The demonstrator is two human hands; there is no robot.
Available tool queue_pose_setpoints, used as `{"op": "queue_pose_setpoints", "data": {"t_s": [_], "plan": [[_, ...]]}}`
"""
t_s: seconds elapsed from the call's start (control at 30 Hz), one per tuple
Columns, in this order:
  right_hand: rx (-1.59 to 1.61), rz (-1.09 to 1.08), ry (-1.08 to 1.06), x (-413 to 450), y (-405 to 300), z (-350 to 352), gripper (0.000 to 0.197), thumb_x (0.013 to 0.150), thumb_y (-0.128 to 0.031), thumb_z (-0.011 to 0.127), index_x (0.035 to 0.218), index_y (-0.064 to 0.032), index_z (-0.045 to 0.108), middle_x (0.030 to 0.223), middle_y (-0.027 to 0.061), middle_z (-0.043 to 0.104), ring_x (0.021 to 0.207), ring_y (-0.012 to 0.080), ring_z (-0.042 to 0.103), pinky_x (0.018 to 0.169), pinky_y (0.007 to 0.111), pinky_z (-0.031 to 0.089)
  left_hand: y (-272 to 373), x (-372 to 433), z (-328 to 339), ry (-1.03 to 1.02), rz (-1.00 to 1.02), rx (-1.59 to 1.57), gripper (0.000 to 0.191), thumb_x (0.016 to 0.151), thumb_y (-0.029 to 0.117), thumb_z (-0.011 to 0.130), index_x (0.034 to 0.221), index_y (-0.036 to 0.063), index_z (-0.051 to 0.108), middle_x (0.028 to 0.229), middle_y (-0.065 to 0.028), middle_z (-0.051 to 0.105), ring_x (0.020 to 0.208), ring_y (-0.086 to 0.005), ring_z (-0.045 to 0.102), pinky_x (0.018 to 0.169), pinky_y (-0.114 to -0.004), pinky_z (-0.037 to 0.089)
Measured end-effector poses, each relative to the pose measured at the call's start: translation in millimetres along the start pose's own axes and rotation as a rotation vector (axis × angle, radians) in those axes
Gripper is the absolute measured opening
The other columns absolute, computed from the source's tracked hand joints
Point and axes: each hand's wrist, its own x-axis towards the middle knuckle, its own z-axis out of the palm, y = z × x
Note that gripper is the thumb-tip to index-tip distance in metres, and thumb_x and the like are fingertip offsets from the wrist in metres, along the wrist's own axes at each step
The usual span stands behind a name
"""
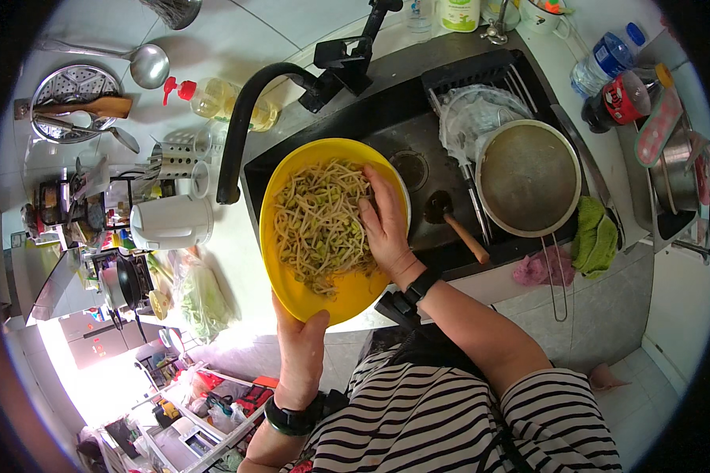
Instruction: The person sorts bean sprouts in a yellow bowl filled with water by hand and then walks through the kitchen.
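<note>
A yellow plastic bowl (349, 301) is tilted over the left part of the dark sink, with bean sprouts (322, 222) heaped inside. My left hand (302, 331) grips its near rim, thumb on the outer side and fingers hidden underneath. Over the bowl's right side lies my right hand (384, 227), its fingers and thumb against the sprouts; whether it grips some of them is hidden. A pale rim (407, 198) shows just beneath the bowl's right edge. The black faucet (236, 136) arches down to the bowl's left.
A round strainer (529, 177) rests over the sink's right side, its handle jutting past the front edge. Near it are a wooden-handled brush (466, 236), a dish rack (479, 74) and a green cloth (594, 236). A white electric kettle (171, 222) stands left on the counter.
</note>
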Motion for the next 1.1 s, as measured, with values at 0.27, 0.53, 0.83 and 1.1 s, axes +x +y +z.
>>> {"op": "queue_pose_setpoints", "data": {"t_s": [0.27,0.53,0.83,1.1], "plan": [[-0.028,-0.005,0.005,-1.1,3.0,3.8,0.052,0.107,-0.020,0.051,0.155,-0.0041,0.039,0.152,0.0189,0.046,0.140,0.0364,0.043,0.117,0.044,0.033,-5.7,2.8,-5.3,0.003,0.031,0.024,0.075,0.079,-0.013,0.048,0.151,0.0035,0.032,0.136,-0.0069,0.050,0.122,-0.0167,0.050,0.106,-0.029,0.041],[-0.012,0.008,0.011,-0.9,-0.9,6.8,0.051,0.106,-0.019,0.053,0.154,-0.0050,0.040,0.148,0.0198,0.049,0.138,0.0369,0.045,0.116,0.045,0.034,-4.0,3.7,-6.6,0.013,0.019,0.048,0.074,0.080,-0.013,0.048,0.150,0.0038,0.033,0.135,-0.0071,0.050,0.121,-0.0163,0.050,0.105,-0.029,0.041],[0.017,0.003,0.019,-2.3,3.9,14.2,0.051,0.106,-0.023,0.052,0.153,-0.0043,0.041,0.146,0.0199,0.050,0.136,0.0373,0.046,0.116,0.045,0.033,-8.3,4.4,-12.2,0.021,0.016,0.057,0.076,0.080,-0.013,0.048,0.151,0.0040,0.032,0.135,-0.0069,0.051,0.121,-0.0164,0.050,0.105,-0.029,0.042],[-0.004,0.014,-0.004,-5.5,7.3,20.7,0.050,0.107,-0.019,0.051,0.154,-0.0044,0.040,0.147,0.0177,0.049,0.137,0.0343,0.046,0.116,0.041,0.034,-9.9,4.1,-17.2,0.025,0.000,0.051,0.077,0.080,-0.014,0.048,0.152,0.0043,0.031,0.136,-0.0067,0.050,0.123,-0.0165,0.049,0.106,-0.030,0.041]]}}
